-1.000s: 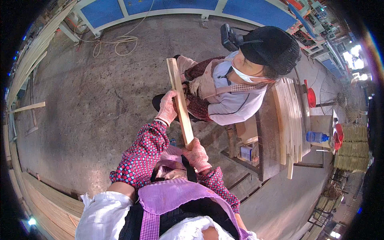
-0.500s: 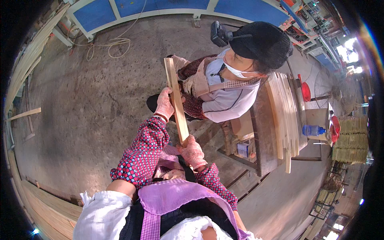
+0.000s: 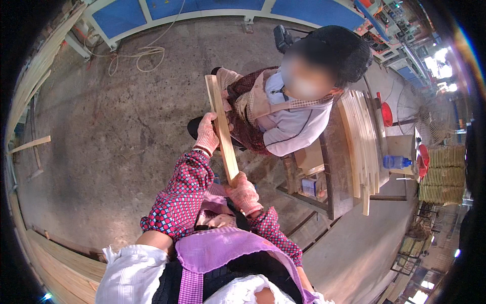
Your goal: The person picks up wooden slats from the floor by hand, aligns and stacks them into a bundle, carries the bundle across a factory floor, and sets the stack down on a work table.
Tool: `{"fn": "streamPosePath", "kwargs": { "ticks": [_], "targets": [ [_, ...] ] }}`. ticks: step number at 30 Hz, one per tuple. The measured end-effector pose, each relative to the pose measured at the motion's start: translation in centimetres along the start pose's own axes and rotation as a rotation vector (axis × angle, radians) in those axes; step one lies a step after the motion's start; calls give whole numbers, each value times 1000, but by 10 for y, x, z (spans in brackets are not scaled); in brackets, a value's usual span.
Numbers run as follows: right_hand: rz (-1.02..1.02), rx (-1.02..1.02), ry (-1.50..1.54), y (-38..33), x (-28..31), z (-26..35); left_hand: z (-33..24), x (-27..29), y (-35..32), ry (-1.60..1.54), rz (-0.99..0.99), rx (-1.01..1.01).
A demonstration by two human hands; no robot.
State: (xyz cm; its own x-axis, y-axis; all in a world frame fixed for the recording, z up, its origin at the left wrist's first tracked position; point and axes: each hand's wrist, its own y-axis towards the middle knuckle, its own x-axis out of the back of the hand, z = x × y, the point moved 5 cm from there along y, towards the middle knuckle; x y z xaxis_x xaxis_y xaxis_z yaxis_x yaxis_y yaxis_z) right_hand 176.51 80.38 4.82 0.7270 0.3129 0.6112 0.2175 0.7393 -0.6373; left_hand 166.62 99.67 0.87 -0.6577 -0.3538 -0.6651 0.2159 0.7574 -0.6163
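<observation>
A long pale wooden slat (image 3: 221,126) stretches away from me over the concrete floor. My left hand (image 3: 207,134), in a pinkish knit glove, grips the slat near its middle. My right hand (image 3: 245,193), gloved the same, is closed around its near end. A person sits just beyond the slat's far end, and their gloved hand (image 3: 226,78) is beside that end; whether it touches the wood I cannot tell. My sleeves are red checked cloth and I wear a pink apron.
A dark workbench (image 3: 338,167) to the right carries a stack of similar slats (image 3: 360,147). A blue bottle (image 3: 396,162) and a red bowl (image 3: 387,114) stand further right. More slats lie along the left rim (image 3: 55,263). A coiled cord (image 3: 134,54) lies on the floor.
The slat with both my hands has shifted slightly up and left in the view. The seated person has leaned nearer to its far end.
</observation>
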Motion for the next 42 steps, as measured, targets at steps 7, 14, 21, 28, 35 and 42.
{"fn": "streamPosePath", "kwargs": {
  "ticks": [7,14,21,28,35,42],
  "targets": [
    [9,-13,-21,-3,-3,2,3,14,3,9,-102,25],
    [23,37,34,1,-16,-5,6,36,13,9,8,-22],
    [102,68,102,13,-31,-13,2,51,2,44,-24,-8],
    [125,116,144,15,-44,-23,-1,62,-16,110,4,-78],
    [116,169,117,13,-42,-26,-4,54,-32,-7,-16,-122],
    [75,181,31,9,-41,-30,3,63,-22,-45,75,-174]
  ]
}}
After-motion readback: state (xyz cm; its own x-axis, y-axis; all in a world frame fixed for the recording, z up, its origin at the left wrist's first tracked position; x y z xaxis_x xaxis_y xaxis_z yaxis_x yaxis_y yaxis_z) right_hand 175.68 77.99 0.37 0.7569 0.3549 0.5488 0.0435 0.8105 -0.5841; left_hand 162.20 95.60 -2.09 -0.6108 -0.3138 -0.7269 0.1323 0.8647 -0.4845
